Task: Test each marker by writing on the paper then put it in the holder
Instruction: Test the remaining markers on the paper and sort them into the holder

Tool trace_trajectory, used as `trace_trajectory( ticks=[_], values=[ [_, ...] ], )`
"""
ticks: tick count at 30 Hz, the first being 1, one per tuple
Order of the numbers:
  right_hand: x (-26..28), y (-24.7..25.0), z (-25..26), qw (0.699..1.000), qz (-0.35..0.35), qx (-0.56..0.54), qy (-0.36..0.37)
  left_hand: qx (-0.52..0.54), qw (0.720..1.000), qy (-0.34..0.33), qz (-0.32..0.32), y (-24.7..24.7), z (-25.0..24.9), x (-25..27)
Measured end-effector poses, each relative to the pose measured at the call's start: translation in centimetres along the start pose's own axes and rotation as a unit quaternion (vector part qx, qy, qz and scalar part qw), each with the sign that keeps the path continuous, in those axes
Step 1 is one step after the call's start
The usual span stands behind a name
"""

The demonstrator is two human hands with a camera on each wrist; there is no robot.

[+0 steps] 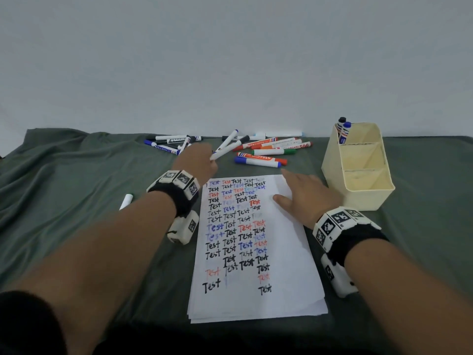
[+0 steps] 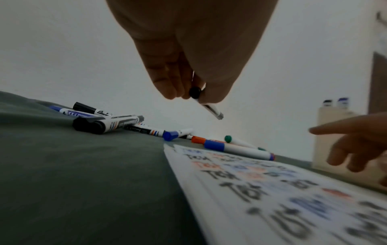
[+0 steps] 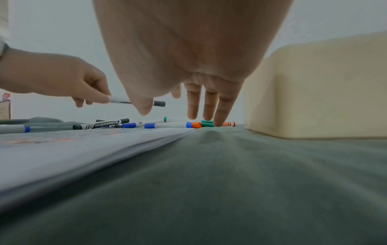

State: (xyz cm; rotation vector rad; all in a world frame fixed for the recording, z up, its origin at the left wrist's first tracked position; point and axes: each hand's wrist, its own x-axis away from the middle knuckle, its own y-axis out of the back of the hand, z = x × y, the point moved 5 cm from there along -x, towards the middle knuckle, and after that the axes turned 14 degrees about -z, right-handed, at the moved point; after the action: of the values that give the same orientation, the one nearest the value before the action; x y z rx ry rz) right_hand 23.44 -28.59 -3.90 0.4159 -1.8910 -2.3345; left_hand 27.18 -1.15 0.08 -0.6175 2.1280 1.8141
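Green cloth (image 1: 76, 201), paper (image 1: 281, 252) reading "Test"

My left hand (image 1: 198, 160) reaches forward, raised, fingers (image 2: 165, 86) curled in a pinch. My right hand (image 1: 305, 194) lies flat, fingers (image 3: 209, 102) straight and spread, forearm extended.

Matt green cloth (image 1: 76, 201), smooth cream plastic holder (image 1: 332, 165), white paper (image 1: 286, 252)
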Motion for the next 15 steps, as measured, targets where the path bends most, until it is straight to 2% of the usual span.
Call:
trace_trajectory(
  ticks=[3,7,11,13,15],
  values=[
    [0.1,0.9,0.4,0.997,-0.066,-0.002,0.028,0.08,0.994,-0.025,-0.066,2.1,-0.6,2.0],
    [0.1,1.6,0.8,0.99,-0.119,-0.013,0.07,0.145,0.974,-0.159,-0.069,3.8,-4.1,5.1],
    [0.6,2.1,1.2,0.989,-0.111,-0.046,0.084,0.195,0.933,-0.278,-0.119,5.3,-7.5,7.6],
    [0.7,2.4,1.4,0.988,-0.119,-0.05,0.085,0.217,0.918,-0.308,-0.122,5.6,-8.6,8.2],
    [0.8,2.7,1.5,0.986,-0.133,-0.069,0.077,0.236,0.919,-0.301,-0.093,5.6,-9.0,8.3]
  ],
)
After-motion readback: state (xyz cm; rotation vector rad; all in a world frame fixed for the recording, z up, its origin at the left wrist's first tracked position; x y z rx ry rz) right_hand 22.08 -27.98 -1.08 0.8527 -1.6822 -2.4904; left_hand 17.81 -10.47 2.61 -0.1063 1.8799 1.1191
